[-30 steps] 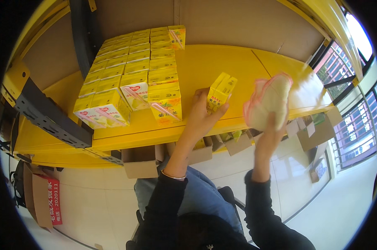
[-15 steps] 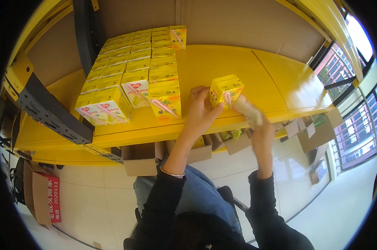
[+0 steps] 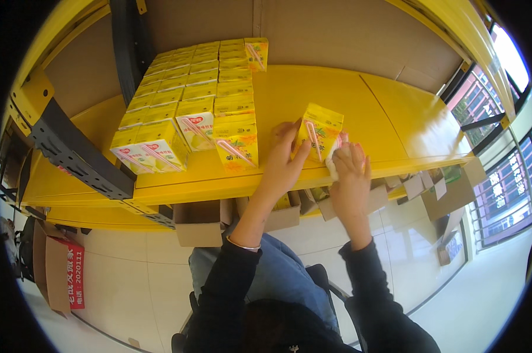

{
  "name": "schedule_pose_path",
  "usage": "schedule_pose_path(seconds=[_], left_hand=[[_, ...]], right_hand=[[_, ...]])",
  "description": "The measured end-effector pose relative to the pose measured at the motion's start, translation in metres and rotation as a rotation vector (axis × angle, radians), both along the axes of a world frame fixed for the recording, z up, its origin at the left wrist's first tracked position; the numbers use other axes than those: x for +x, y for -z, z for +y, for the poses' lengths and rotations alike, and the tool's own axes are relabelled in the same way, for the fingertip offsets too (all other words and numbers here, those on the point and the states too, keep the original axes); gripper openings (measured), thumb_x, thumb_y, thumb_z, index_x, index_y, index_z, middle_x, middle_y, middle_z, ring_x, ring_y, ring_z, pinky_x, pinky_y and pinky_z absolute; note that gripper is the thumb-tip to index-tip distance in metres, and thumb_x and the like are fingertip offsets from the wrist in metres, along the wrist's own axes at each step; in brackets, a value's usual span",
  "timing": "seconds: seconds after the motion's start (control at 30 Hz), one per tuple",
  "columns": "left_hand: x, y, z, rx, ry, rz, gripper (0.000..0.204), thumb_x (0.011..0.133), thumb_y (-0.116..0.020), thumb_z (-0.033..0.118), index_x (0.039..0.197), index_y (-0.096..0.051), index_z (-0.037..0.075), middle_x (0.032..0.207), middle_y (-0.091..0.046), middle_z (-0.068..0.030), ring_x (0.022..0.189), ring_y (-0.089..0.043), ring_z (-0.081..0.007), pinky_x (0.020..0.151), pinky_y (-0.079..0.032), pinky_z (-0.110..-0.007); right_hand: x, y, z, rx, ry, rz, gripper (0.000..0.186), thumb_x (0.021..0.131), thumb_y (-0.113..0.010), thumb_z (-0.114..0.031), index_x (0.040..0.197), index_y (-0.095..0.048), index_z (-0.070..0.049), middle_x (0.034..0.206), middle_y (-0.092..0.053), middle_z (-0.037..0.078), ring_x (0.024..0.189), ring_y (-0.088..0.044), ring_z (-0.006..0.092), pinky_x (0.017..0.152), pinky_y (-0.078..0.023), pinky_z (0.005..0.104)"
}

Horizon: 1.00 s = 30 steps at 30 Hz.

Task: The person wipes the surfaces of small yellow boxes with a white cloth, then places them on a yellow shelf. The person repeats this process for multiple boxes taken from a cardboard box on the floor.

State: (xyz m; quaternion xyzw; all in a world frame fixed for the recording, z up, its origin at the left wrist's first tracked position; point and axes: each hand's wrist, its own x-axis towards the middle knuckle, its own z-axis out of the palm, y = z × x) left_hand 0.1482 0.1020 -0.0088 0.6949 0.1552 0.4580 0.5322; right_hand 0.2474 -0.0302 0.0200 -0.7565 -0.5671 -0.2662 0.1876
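A yellow drink carton (image 3: 320,130) with a pink-striped straw on its front stands slightly tilted near the shelf's front edge. Around its left side my left hand (image 3: 286,150) is closed, thumb across the front. My right hand (image 3: 349,163) grips a crumpled white cloth (image 3: 333,166) at the carton's right side; the cloth is partly hidden under the fingers. To the left, several rows of similar drink cartons (image 3: 236,141) stand packed together on the yellow shelf (image 3: 360,126).
A dark metal upright (image 3: 81,150) rises at the shelf's left. Open cardboard boxes (image 3: 198,226) sit below the front edge, with another box (image 3: 454,182) at the right. A brown cardboard panel (image 3: 336,41) backs the shelf. A red-and-brown box (image 3: 60,270) stands on the floor at left.
My right hand has moved left with the cloth, up against the carton. The carton has turned, so its straw side faces more toward me.
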Motion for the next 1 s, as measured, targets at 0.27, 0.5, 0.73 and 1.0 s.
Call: schedule_pose_path(seconds=[0.27,0.5,0.73,1.0], left_hand=[[-0.002,-0.009,-0.004,-0.011,0.101,-0.059,0.063,0.087,-0.061,0.016,0.137,-0.027,-0.002,0.131,-0.040,-0.0160,0.123,-0.039,-0.0234,0.104,-0.029,-0.033],[-0.005,-0.022,-0.009,0.078,0.083,0.027,0.069,0.084,-0.065,0.016,0.137,-0.026,-0.002,0.131,-0.042,-0.0155,0.124,-0.039,-0.0235,0.104,-0.029,-0.034],[-0.002,-0.021,-0.007,-0.089,0.215,-0.094,0.065,0.086,-0.061,0.017,0.135,-0.026,-0.006,0.131,-0.043,-0.0174,0.122,-0.043,-0.0212,0.101,-0.033,-0.030],[-0.008,-0.024,-0.007,-0.136,0.259,-0.048,0.062,0.088,-0.060,0.020,0.136,-0.028,-0.002,0.133,-0.042,-0.0146,0.121,-0.044,-0.0219,0.101,-0.033,-0.030]], right_hand=[[0.037,-0.024,0.019,0.567,-0.462,0.763,0.063,0.077,-0.036,0.013,0.137,-0.033,-0.004,0.121,-0.053,0.024,0.110,-0.055,0.0334,0.092,-0.043,0.0349],[-0.008,0.009,0.008,0.201,-0.261,0.479,0.065,0.071,-0.042,0.012,0.135,-0.033,0.003,0.119,-0.051,0.026,0.108,-0.050,0.0419,0.094,-0.040,0.0393],[0.030,-0.018,-0.007,0.370,-0.359,1.033,0.046,0.084,-0.047,-0.001,0.130,-0.043,0.000,0.113,-0.059,0.018,0.099,-0.060,0.0311,0.081,-0.048,0.0375],[-0.017,0.007,0.031,0.333,-0.447,0.715,0.043,0.091,-0.046,-0.015,0.131,-0.039,0.001,0.127,-0.050,0.018,0.111,-0.053,0.0317,0.086,-0.047,0.0371]])
